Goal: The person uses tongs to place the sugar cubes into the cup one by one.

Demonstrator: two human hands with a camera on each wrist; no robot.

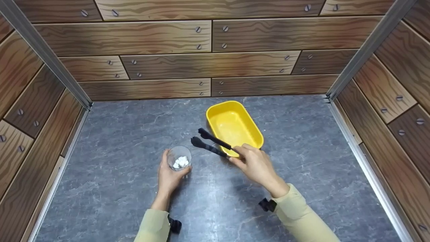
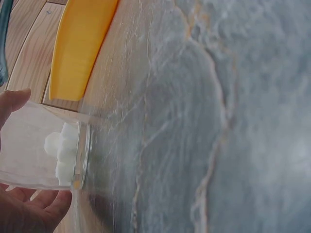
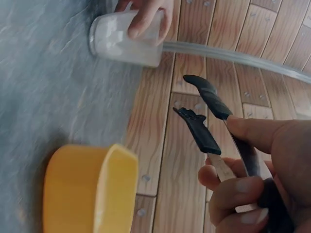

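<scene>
My left hand (image 1: 169, 178) grips a clear glass (image 2: 29, 145) from the side, fingers and thumb around it. Several white cubes (image 1: 181, 162) lie in the bottom of the glass, which stands upright on the grey surface. Black-tipped tongs (image 3: 209, 116) are held by my right hand (image 1: 257, 164), thumb on one arm and fingers on the other. The tongs' tips are spread apart, with nothing between them, and point left toward the glass. Beneath and beyond the tongs sits a yellow tray (image 1: 247, 116), partly hidden by the right hand; its visible inside holds nothing.
Wood-patterned walls (image 1: 168, 37) enclose the grey marbled surface (image 1: 134, 124) at the back and both sides. Metal strips (image 1: 362, 161) run along the side edges. A dark wrist device (image 1: 267, 204) is worn at each sleeve.
</scene>
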